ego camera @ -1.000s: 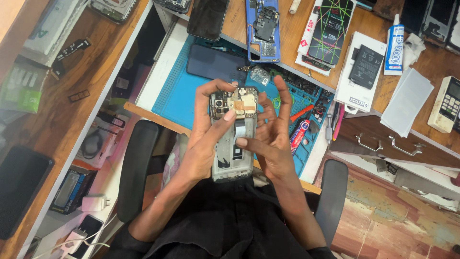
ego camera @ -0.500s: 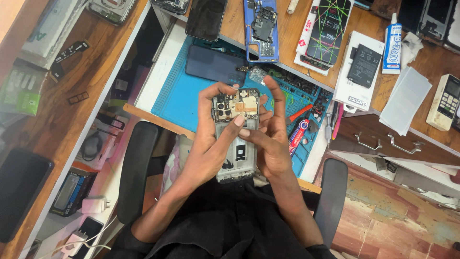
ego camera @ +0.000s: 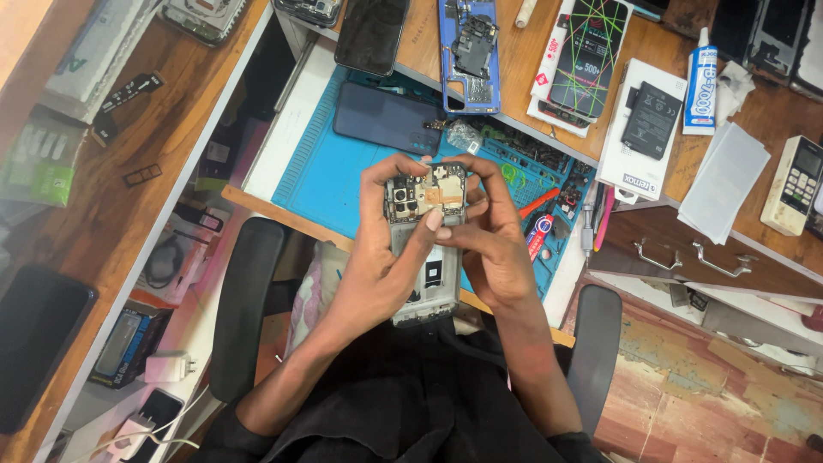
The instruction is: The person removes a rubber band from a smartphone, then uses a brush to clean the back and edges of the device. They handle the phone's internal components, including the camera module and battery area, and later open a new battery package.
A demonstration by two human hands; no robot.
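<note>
We are holding the opened phone (ego camera: 422, 249), back cover off, above the blue repair mat (ego camera: 343, 176) on the desk (ego camera: 523, 69). Our left hand (ego camera: 377, 274) is clasping its frame; our right hand (ego camera: 497, 249) is gripping the other edge, fingers pressing the board, which wants light, even pressure.
</note>
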